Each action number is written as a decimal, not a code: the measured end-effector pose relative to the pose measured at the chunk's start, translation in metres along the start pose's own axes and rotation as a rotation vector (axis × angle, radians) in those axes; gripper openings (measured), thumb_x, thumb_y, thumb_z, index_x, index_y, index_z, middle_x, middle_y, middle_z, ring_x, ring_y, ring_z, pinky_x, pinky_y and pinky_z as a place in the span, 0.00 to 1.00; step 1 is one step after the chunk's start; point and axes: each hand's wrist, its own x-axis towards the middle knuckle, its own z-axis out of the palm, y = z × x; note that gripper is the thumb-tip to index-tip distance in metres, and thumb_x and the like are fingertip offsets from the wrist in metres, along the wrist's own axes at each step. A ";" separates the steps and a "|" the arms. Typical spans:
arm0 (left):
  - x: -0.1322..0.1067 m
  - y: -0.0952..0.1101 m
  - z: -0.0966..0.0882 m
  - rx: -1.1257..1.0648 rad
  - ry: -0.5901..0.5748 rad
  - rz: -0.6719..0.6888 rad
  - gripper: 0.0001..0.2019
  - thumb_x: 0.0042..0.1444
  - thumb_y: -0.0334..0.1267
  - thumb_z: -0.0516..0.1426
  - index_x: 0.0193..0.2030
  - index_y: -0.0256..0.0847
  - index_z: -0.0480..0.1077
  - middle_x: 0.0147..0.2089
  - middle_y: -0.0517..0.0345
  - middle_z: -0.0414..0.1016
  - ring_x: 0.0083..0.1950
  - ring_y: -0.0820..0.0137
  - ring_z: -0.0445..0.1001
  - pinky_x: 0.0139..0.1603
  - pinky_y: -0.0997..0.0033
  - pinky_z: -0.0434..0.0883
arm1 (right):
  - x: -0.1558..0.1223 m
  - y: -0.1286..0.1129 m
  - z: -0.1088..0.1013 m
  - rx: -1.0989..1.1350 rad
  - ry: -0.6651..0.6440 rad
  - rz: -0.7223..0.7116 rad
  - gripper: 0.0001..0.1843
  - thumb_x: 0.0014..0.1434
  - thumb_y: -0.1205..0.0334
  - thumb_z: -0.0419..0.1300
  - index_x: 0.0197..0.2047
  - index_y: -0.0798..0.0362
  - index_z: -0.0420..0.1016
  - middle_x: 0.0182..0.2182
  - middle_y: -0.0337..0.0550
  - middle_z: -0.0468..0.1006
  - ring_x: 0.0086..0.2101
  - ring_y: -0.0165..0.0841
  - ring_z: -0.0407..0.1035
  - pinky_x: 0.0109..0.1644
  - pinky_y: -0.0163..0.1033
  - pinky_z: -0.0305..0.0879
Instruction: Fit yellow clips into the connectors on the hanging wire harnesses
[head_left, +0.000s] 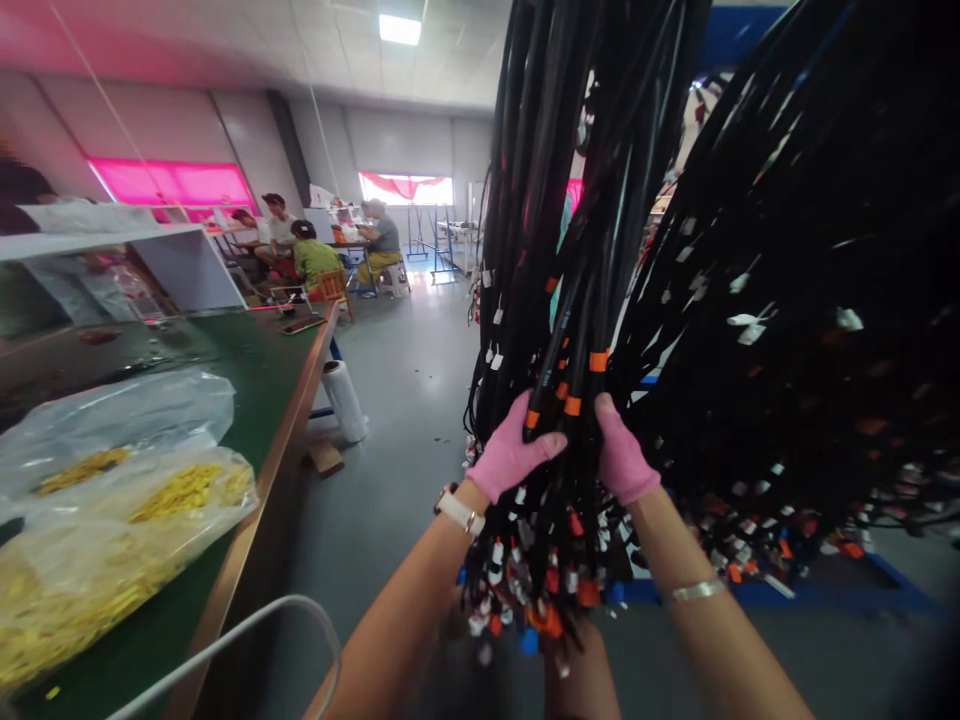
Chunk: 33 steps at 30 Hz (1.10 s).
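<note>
A thick bundle of black wire harnesses (pixel 551 200) hangs down in front of me, with orange tape bands around several cables. White, orange, red and blue connectors (pixel 551 615) cluster at its lower ends. My left hand (pixel 517 450), in a pink glove, wraps around the bundle's left side, thumb across the front. On the right side, my right hand (pixel 624 450), gloved alike, grips the same bundle; its fingers pass behind the cables and are mostly hidden.
More black harnesses (pixel 810 300) hang at the right above a blue frame (pixel 892 580). To the left, a green-topped workbench (pixel 277 400) holds plastic bags of yellow parts (pixel 180 495). A wrapped roll (pixel 345 400) stands on the floor. Several people (pixel 319 260) sit further back.
</note>
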 end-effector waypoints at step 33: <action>0.086 0.024 -0.037 0.007 -0.094 -0.045 0.17 0.40 0.28 0.58 0.41 0.36 0.66 0.25 0.66 0.68 0.24 0.78 0.64 0.27 0.77 0.66 | 0.075 0.102 -0.039 -0.152 0.181 0.029 0.19 0.46 0.49 0.58 0.37 0.54 0.69 0.29 0.40 0.71 0.29 0.34 0.65 0.36 0.43 0.67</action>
